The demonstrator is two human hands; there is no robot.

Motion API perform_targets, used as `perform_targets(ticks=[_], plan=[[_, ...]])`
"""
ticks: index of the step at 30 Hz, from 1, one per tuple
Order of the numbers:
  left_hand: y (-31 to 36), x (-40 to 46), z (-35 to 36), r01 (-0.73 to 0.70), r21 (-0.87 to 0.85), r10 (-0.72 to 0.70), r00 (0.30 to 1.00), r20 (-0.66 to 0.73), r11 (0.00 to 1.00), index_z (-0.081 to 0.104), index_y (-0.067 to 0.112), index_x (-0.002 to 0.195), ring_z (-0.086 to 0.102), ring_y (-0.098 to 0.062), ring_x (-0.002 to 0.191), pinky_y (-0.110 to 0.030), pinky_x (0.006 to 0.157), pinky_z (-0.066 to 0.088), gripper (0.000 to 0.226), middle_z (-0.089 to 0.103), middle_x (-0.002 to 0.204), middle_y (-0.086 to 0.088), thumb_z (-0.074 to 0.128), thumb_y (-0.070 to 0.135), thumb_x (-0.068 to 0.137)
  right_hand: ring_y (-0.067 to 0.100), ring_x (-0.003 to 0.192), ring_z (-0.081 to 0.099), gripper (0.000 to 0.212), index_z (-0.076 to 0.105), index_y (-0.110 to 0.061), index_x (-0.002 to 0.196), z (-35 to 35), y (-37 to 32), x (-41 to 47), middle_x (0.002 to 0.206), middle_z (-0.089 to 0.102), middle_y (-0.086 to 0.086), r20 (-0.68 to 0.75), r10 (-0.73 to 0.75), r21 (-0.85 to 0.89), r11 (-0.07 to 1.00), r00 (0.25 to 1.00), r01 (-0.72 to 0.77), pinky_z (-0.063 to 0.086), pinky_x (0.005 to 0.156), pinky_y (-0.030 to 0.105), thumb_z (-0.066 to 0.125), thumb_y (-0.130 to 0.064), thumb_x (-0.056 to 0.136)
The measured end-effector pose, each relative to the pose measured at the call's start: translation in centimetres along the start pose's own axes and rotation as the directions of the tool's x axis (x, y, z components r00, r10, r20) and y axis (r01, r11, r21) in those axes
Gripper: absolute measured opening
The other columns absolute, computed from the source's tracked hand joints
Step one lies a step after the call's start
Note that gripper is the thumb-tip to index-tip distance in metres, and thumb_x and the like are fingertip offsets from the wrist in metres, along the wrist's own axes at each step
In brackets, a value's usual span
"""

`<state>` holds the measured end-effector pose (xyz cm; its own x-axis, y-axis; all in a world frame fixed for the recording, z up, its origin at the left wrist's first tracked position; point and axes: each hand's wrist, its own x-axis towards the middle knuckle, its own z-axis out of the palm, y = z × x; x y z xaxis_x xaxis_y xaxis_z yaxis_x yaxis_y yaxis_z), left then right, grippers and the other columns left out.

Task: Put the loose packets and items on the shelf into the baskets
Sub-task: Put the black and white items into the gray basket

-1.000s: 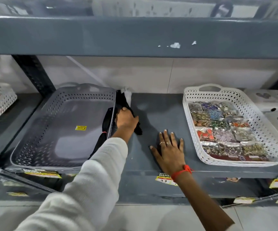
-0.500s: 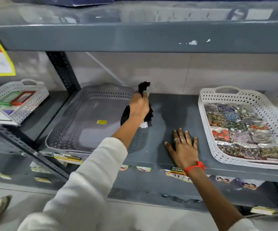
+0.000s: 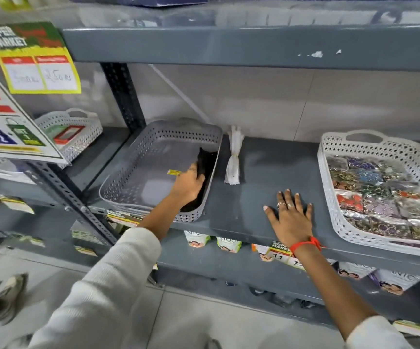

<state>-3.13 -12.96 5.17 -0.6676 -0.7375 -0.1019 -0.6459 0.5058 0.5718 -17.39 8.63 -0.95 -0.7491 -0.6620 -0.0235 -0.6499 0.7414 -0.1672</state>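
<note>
Left hand [image 3: 188, 183] lowered one black item [image 3: 205, 163] into grey basket [image 3: 138, 172], grip seemingly closed.

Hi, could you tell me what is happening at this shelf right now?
A person is tidying a shop shelf. Their left hand is inside the grey basket, setting a black item down along its right wall. Their right hand lies flat and empty on the bare shelf. A white bundle is loose on the shelf just right of the grey basket. The white basket further right already holds many colourful packets.
</note>
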Motion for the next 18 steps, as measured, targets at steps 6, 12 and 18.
perform_targets(ticks=[6, 12, 18], plan=[[-1.1, 0.3, 0.2, 0.006, 0.319, -0.118, 0.935, 0.334, 0.948, 0.005, 0.031, 0.148, -0.008, -0.026, 0.146, -0.059, 0.112, -0.010, 0.050, -0.002, 0.160, -0.006, 0.016, 0.044, 0.100, 0.027, 0.149, 0.009, 0.065, 0.025, -0.016, 0.149, 0.0, 0.1, 0.0, 0.161, 0.017, 0.005, 0.003, -0.003, 0.015, 1.000, 1.000, 0.003, 0.004, 0.119, 0.055, 0.027, -0.053, 0.095], [2.2, 1.6, -0.9, -0.072, 0.050, 0.075, 0.994, -0.081, 0.996, 0.034, 0.012, 0.141, 0.031, -0.037, 0.136, -0.050, 0.112, 0.024, 0.046, 0.032, 0.148, -0.020, 0.041, 0.024, 0.097, 0.027, 0.149, 0.009, 0.065, 0.026, -0.016, 0.149, 0.3, 0.2, 0.2, 0.161, 0.018, 0.005, -0.006, -0.001, 0.029, 1.000, 1.000, 0.002, 0.005, 0.119, 0.056, 0.028, -0.053, 0.095], [9.2, 3.9, 1.8, -0.207, -0.104, 0.185, 0.963, -0.194, 0.973, 0.055, 0.008, 0.120, 0.063, -0.040, 0.090, -0.039, 0.075, 0.049, 0.031, 0.066, 0.100, -0.026, 0.045, 0.023, 0.095, 0.025, 0.148, 0.013, 0.066, 0.030, -0.019, 0.147, 0.6, 0.4, 0.5, 0.159, 0.023, 0.003, -0.042, 0.000, 0.050, 0.999, 0.999, 0.002, 0.007, 0.119, 0.054, 0.030, -0.056, 0.093]])
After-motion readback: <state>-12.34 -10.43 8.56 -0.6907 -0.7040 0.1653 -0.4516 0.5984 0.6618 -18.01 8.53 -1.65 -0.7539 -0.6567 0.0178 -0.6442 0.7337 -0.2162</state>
